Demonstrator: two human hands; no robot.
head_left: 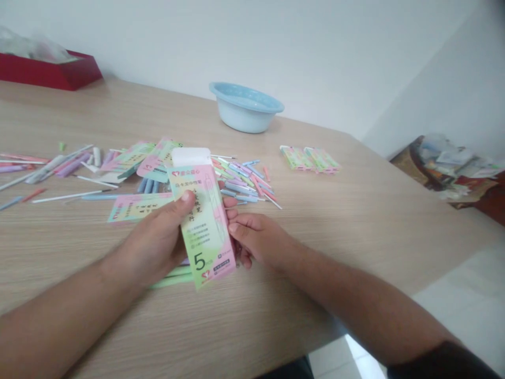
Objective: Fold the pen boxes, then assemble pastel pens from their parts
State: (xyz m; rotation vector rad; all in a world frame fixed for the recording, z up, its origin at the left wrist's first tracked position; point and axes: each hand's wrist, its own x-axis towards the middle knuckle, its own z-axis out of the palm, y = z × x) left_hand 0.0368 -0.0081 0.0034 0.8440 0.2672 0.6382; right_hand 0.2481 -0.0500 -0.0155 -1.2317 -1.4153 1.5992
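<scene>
A pink and green cardboard pen box [207, 226], marked with a large 5, is held up over the table with its white top flap raised. My left hand [160, 231] grips it, thumb across the front and fingers wrapped behind. At the box's right edge, my right hand [262, 239] is closed on the side, its fingertips partly hidden. Below the box, green pens [173, 279] lie on the table, partly covered by my left hand. Just behind, a flat pink and green box [136, 208] rests near other flat boxes [160, 160].
Loose pens and pen parts [69, 163] are scattered to the left. A pile of coloured pens [246, 179] lies behind my hands. Filled-looking pen boxes [310, 159] sit at the right. A blue basin [246, 110] and a red tray [74, 73] stand along the wall.
</scene>
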